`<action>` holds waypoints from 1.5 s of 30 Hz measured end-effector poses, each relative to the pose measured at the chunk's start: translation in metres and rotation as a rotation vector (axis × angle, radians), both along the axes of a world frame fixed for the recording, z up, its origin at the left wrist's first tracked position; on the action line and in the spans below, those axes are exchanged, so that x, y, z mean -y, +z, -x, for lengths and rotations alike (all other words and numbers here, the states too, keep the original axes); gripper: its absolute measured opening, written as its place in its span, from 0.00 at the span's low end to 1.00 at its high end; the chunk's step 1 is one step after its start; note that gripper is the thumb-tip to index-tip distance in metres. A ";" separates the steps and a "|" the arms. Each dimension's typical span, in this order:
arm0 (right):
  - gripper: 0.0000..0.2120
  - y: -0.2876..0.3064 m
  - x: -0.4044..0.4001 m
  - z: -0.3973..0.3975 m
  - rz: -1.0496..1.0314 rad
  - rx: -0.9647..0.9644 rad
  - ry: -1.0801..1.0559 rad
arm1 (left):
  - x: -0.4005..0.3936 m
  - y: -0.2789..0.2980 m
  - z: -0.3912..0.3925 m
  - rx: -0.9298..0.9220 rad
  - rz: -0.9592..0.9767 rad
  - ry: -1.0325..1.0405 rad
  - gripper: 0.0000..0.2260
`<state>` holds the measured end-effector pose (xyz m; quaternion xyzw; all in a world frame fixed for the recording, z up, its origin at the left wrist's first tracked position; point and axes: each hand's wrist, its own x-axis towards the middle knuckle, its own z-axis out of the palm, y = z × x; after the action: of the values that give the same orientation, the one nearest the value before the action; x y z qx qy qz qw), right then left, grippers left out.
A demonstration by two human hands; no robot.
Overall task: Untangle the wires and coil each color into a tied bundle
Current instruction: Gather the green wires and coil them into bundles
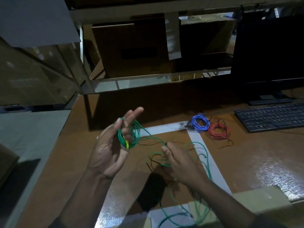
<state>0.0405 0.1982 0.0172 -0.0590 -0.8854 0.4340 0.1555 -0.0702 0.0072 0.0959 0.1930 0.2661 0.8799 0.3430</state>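
My left hand (110, 148) is raised above the table with a green wire coil (130, 136) looped around its straight fingers; a small yellow piece (127, 144) sits on the coil near the thumb. My right hand (180, 163) pinches the loose green wire (204, 162) that trails from the coil down across the table toward me. Thin black wire (153, 159) is mixed in with the loose green loops. A blue coiled bundle (199, 123) and a red coiled bundle (219, 130) lie side by side on the table to the right.
The brown cardboard-covered table (246, 162) has grey tape strips (166, 128). A black keyboard (271, 116) and dark monitor (269, 51) stand at the right. Metal shelving with cardboard boxes (131, 48) rises behind the table. A dark object (152, 193) lies near my forearms.
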 end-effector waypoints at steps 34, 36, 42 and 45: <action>0.15 0.051 -0.011 0.028 -0.076 -0.253 -0.033 | -0.022 -0.015 -0.010 -0.661 0.816 0.038 0.12; 0.17 0.052 -0.014 0.030 -0.081 -0.246 -0.013 | -0.020 -0.012 -0.010 -0.596 0.738 0.000 0.10; 0.20 0.041 -0.010 0.030 0.014 -0.225 -0.039 | -0.017 -0.005 -0.004 -0.154 0.297 0.015 0.12; 0.19 0.033 -0.007 0.025 0.028 -0.184 -0.025 | -0.016 -0.001 0.000 0.046 0.136 -0.038 0.12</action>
<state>0.0157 0.2051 0.0499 -0.0321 -0.8605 0.4479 0.2406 -0.0705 0.0234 0.0945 0.1538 0.3136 0.8574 0.3780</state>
